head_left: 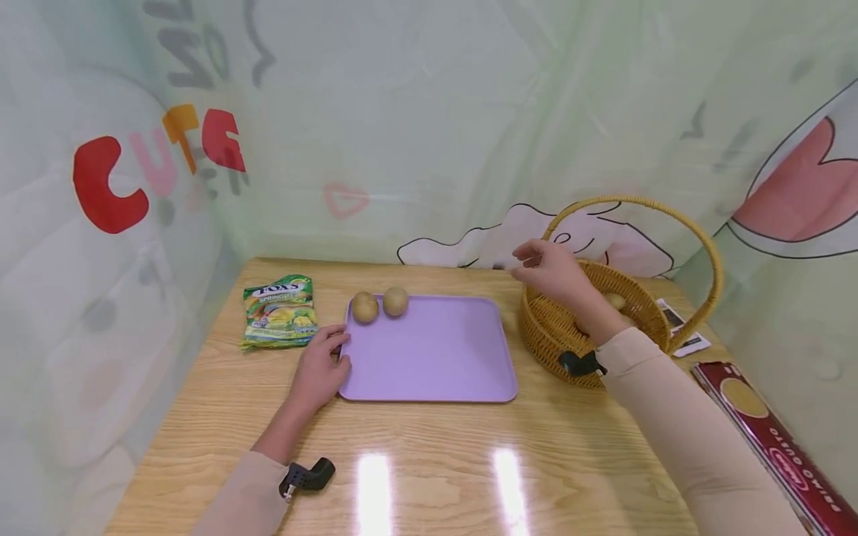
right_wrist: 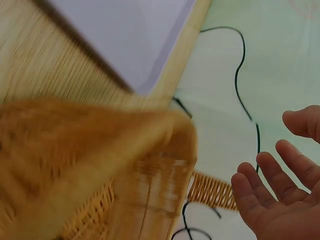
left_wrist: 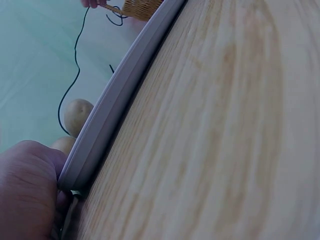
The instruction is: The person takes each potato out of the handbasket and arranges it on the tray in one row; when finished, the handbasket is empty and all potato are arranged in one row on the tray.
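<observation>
- The tray (head_left: pixel 429 350) lies flat in the middle, its long axis running left to right in front of the person.
- Two potatoes (head_left: pixel 365 307) sit side by side at its far left corner, just beyond the left hand (head_left: pixel 324 368).
- That hand has fingers and thumb at the tray's left rim; from here I can't tell whether it pinches the edge or only rests against it.
- The basket (head_left: pixel 533 331) stands just past the tray's right end, its tall handle (head_left: pixel 714 275) arching up, with more potatoes (head_left: pixel 614 301) inside.
- The right hand (head_left: pixel 555 272) is much the nearer to the basket: it hangs above the basket's left side, beside the handle, fingers apart and holding nothing. From it, the potatoes on the tray lie off to the left, across the tray's length.
- All this is on a pale wood counter (head_left: pixel 436 461), with two bright streaks of light along its near part.
- A green bag (head_left: pixel 278 313) lies left of the tray, a white card (head_left: pixel 693 345) partly behind the basket, and a red box (head_left: pixel 771 439) at the right edge.
- Pale green sheeting (head_left: pixel 429 149) with cartoon lettering walls in the counter.
</observation>
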The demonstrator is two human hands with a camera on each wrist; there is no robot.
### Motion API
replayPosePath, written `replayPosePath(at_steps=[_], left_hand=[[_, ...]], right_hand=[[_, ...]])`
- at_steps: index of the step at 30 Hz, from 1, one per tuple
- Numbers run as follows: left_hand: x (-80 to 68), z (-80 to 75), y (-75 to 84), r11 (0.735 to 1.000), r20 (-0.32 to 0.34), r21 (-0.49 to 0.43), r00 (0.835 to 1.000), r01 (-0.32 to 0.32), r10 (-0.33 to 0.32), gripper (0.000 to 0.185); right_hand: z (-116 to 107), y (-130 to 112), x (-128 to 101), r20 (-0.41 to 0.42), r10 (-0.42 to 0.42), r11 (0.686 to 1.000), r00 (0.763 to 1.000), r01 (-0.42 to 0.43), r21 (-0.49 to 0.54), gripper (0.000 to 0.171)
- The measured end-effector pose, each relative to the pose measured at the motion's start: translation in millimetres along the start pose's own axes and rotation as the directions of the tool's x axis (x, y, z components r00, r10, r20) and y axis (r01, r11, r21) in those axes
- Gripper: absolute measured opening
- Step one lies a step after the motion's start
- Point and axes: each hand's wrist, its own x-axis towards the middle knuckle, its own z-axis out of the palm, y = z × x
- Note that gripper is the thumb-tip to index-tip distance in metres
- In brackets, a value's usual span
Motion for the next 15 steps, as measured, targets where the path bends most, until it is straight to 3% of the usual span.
replayPosePath(at_steps=[15], left_hand=[[-1.0, -0.4, -0.4, 1.0, -0.005, 0.0, 1.0, -0.002, 0.002, 0.037]], right_hand=[[-39.1, 49.1, -10.4, 0.011, 0.055, 0.996, 0.998, -0.054, -0.069, 0.051]])
